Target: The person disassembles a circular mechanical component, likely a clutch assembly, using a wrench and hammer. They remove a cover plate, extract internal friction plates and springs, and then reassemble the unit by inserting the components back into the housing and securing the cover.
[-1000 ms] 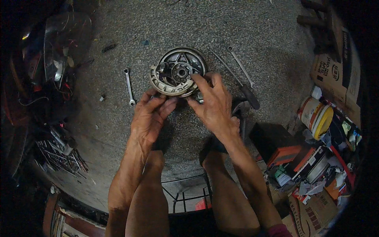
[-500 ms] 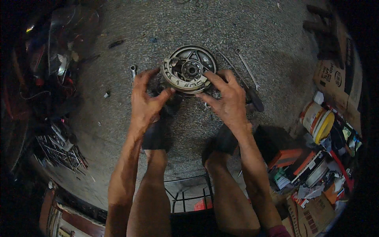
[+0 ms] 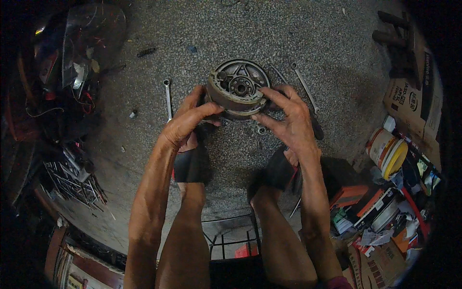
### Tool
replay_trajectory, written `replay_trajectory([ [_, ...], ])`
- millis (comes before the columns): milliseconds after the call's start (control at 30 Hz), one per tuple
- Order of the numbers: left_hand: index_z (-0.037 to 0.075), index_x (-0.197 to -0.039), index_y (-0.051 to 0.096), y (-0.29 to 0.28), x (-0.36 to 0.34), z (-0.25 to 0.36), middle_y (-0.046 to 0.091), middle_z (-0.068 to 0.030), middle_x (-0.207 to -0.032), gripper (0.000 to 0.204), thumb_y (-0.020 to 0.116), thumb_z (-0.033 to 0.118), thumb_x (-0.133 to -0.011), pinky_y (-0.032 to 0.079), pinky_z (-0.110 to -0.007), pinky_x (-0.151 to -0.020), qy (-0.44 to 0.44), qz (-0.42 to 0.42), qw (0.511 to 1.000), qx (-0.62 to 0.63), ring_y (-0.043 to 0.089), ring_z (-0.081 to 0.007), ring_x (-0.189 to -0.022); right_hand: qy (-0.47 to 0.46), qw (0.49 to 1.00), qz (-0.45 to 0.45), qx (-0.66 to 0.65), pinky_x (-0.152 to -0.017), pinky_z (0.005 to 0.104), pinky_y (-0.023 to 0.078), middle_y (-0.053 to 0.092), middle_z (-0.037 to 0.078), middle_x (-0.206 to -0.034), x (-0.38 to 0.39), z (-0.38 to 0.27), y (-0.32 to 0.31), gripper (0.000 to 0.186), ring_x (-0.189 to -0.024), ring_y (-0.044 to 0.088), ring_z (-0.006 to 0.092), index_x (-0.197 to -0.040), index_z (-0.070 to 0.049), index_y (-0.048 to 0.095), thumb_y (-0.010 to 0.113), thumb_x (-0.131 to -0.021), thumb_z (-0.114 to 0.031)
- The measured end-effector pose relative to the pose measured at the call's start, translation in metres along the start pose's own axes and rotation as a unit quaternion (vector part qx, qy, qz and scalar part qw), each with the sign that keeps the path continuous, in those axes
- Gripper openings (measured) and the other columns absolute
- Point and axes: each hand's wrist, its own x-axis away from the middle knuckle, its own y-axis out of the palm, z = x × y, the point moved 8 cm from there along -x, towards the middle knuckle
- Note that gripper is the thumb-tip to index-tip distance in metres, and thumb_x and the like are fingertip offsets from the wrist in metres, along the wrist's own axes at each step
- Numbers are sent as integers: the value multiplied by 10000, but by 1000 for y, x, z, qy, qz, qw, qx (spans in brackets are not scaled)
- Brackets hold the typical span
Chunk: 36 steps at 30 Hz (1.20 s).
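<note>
A round spoked metal wheel with a bearing at its hub lies on the floor ahead of my feet. Over its near left side sits a curved metal piece that looks like a brake shoe, tilted so its brown outer face shows. My left hand grips the shoe's left side, thumb against the outer face. On the right, my right hand pinches the shoe's right end between thumb and fingers. My fingers hide parts of both ends.
A ring spanner lies left of the wheel, another spanner to its right. A small spring is farther off. Tools are heaped at left. A yellow-and-white tub, boxes and litter crowd the right.
The brake shoe has tipped up from lying flatter on the wheel, turning its outer face towards me. My left thumb has shifted onto that face. The view has moved slightly.
</note>
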Motion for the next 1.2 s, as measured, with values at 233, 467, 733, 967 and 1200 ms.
replay_trajectory([
  [233, -52, -1353, 419, 3, 16, -21, 552, -183, -1272, 713, 722, 256, -786, 490, -344, -908, 14, 61, 998, -17, 555, -254, -1142, 28, 998, -48, -18, -867, 341, 528, 617, 131, -1122, 9, 0, -1, 592, -1033, 642, 262, -1217, -45, 653, 857, -663, -85],
  [467, -47, -1353, 437, 7, 51, -38, 538, -205, -1287, 774, 735, 291, -724, 368, -359, -1026, -33, 96, 990, -101, 488, -283, -1209, 47, 987, -153, 7, -926, 424, 489, 626, 212, -1197, 50, 2, 15, 616, -1066, 631, 353, -1260, -49, 619, 835, -720, -252],
  [733, -34, -1235, 500, 17, 64, -28, 548, -193, -1151, 628, 700, 321, -758, 382, -383, -956, -66, 116, 957, -258, 491, -278, -1095, -17, 998, -59, 7, -865, 443, 505, 630, 232, -1124, 35, -68, 10, 501, -985, 633, 380, -1252, 9, 565, 720, -848, -243],
  [967, -35, -1229, 497, 23, 66, -34, 596, -182, -1038, 578, 687, 310, -805, 436, -329, -856, -74, 109, 968, -213, 553, -261, -968, -31, 999, 11, 12, -824, 438, 490, 633, 169, -983, 38, -72, 39, 460, -944, 603, 365, -1237, 12, 576, 709, -850, -197],
  [1200, -48, -1168, 496, 31, 66, -31, 618, -157, -962, 526, 761, 205, -792, 521, -314, -628, -62, 102, 983, -142, 636, -207, -809, -7, 998, 62, 8, -815, 467, 482, 631, 198, -952, 39, -67, 32, 458, -879, 611, 370, -1151, 9, 615, 723, -827, -296],
])
